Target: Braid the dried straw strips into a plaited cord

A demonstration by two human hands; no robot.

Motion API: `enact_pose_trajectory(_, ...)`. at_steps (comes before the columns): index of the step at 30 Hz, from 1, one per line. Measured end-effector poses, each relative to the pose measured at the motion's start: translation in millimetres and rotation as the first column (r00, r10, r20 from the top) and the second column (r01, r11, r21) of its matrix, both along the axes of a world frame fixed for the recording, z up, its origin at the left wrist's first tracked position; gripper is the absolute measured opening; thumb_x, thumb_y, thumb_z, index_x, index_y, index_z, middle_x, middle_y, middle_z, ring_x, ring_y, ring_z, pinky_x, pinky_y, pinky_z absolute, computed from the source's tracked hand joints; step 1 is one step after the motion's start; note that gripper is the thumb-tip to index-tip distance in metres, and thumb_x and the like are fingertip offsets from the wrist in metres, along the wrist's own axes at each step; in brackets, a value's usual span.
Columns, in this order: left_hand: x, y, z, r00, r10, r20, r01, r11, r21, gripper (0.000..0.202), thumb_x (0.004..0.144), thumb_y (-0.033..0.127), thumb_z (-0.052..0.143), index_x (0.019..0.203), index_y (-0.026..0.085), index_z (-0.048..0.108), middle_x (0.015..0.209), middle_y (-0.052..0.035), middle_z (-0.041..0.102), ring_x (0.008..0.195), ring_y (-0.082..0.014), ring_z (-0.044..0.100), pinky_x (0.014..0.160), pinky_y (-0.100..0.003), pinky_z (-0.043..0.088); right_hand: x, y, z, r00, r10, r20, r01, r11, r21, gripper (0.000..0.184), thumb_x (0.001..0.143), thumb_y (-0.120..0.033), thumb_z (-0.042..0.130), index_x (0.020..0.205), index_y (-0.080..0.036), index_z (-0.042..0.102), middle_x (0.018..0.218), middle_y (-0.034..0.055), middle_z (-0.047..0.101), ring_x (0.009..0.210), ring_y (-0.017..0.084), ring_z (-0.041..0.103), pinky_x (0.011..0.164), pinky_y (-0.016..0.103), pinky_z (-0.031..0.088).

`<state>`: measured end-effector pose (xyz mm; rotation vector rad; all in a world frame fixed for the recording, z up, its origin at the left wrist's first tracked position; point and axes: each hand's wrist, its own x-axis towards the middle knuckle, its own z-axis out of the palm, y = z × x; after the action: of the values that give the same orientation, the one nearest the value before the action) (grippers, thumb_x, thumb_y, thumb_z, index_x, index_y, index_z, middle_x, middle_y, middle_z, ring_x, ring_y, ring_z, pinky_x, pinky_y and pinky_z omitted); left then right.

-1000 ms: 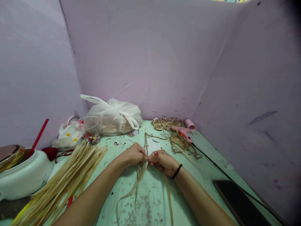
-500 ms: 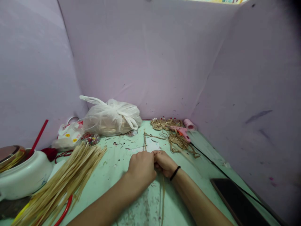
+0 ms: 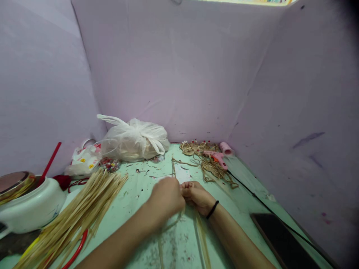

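Observation:
My left hand, a little blurred, is closed with a thin straw-coloured fibre strand trailing from beneath it. Beside it, almost touching, my right hand pinches the strands between thumb and fingers. A flat fibre strip hangs below the right hand towards the near edge. From between the hands a thin twisted or braided fibre cord runs away from me, bends at the far end and goes right to a coiled heap of cord. The exact grip point is hidden by my fingers.
A bundle of dry fibre strips lies left, near a white pot. Behind are a tied plastic bag and a bag of beads. Right are a pink glue gun, its black cable, a thread spool and a phone.
My left hand has shifted slightly left and turned, drawing a strand out to the left below it. My right hand stays nearly in place; the strips under the hands have spread apart.

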<state>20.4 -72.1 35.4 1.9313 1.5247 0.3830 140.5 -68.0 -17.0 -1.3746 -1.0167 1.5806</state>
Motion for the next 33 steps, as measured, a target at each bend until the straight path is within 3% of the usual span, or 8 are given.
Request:
enact_pose_trajectory(2,-9,12,3.8,0.994,0.106,-0.012,-0.104,0.989,0.104,0.008,0.062,0.015,0.050,0.056,0.013,0.055,0.056,-0.0073,0.055,0.058,-0.0160,0.054,0.052,-0.023,0.032,2,0,1.7,0.999,0.047,-0.003,-0.047,0.999,0.000,0.004,0.051,-0.015,0.053,0.048,-0.013,0.051,0.032,-0.0087,0.033,0.031,0.002,0.017,0.036,0.021,0.006)
enact_pose_trajectory(4,-12,21,0.1,0.981,0.158,0.110,-0.136,0.973,-0.185,0.011,0.064,0.013,0.046,0.061,0.012,0.057,0.042,-0.0013,0.048,0.040,-0.0117,0.046,0.044,-0.022,0.030,3,1,2.6,0.997,0.076,-0.011,-0.075,0.997,0.007,0.004,0.052,-0.016,0.053,0.050,-0.013,0.052,0.032,-0.0091,0.031,0.031,0.002,0.016,0.036,0.021,0.004)
enact_pose_trajectory(6,-13,26,-9.5,0.937,0.227,0.267,-0.101,0.904,-0.415,0.013,0.065,0.013,0.045,0.063,0.011,0.058,0.035,0.0016,0.043,0.031,-0.0093,0.038,0.038,-0.021,0.028,4,1,2.3,0.996,0.083,-0.026,-0.082,0.996,0.016,0.005,0.053,-0.017,0.053,0.051,-0.013,0.051,0.032,-0.0093,0.032,0.030,0.002,0.015,0.036,0.021,0.003)
enact_pose_trajectory(12,-12,30,-35.4,0.824,0.254,0.507,0.107,0.807,-0.580,0.013,0.060,0.019,0.057,0.059,0.006,0.059,0.049,-0.0034,0.056,0.035,-0.0051,0.042,0.032,-0.016,0.026,5,1,1.8,0.995,0.092,-0.046,-0.090,0.995,0.043,0.006,0.053,-0.017,0.057,0.055,-0.012,0.054,0.045,-0.0018,0.055,0.033,0.002,0.031,0.035,0.019,0.012)
enact_pose_trajectory(19,-4,24,-30.6,0.916,0.241,0.322,-0.082,0.896,-0.437,0.016,0.057,0.011,0.049,0.041,0.014,0.046,0.027,0.0036,0.035,0.024,-0.0063,0.027,0.029,-0.020,0.017,6,6,-3.5,0.973,0.068,0.221,-0.103,0.983,0.152,0.005,0.054,-0.010,0.056,0.051,-0.012,0.053,0.046,-0.0009,0.055,0.043,0.005,0.042,0.044,0.017,0.030)
enact_pose_trajectory(24,-1,24,-38.5,0.915,0.196,0.354,-0.087,0.950,-0.301,0.016,0.056,0.009,0.043,0.041,0.015,0.043,0.027,0.0057,0.028,0.025,-0.0056,0.022,0.031,-0.021,0.013,12,9,-4.0,0.805,-0.018,0.593,-0.183,0.943,0.276,0.009,0.057,-0.015,0.054,0.058,-0.012,0.063,0.049,0.0004,0.056,0.046,0.008,0.042,0.044,0.019,0.029)
enact_pose_trajectory(28,-2,29,-53.7,0.929,0.154,0.335,-0.087,0.975,-0.206,0.012,0.053,0.008,0.043,0.042,0.013,0.046,0.030,0.0062,0.028,0.029,-0.0041,0.023,0.035,-0.020,0.012,14,6,6.6,0.701,-0.052,0.712,-0.192,0.947,0.258,0.012,0.056,-0.017,0.054,0.056,-0.012,0.065,0.047,0.0013,0.055,0.048,0.009,0.043,0.044,0.020,0.029)
enact_pose_trajectory(33,1,30,-57.6,0.924,0.190,0.333,-0.121,0.969,-0.217,0.011,0.052,0.010,0.044,0.042,0.014,0.046,0.029,0.0059,0.030,0.029,-0.0043,0.025,0.035,-0.020,0.012,6,3,12.8,0.811,0.003,0.585,-0.055,0.996,0.070,0.009,0.052,-0.012,0.052,0.044,-0.014,0.057,0.037,-0.0021,0.046,0.035,0.007,0.034,0.035,0.020,0.024)
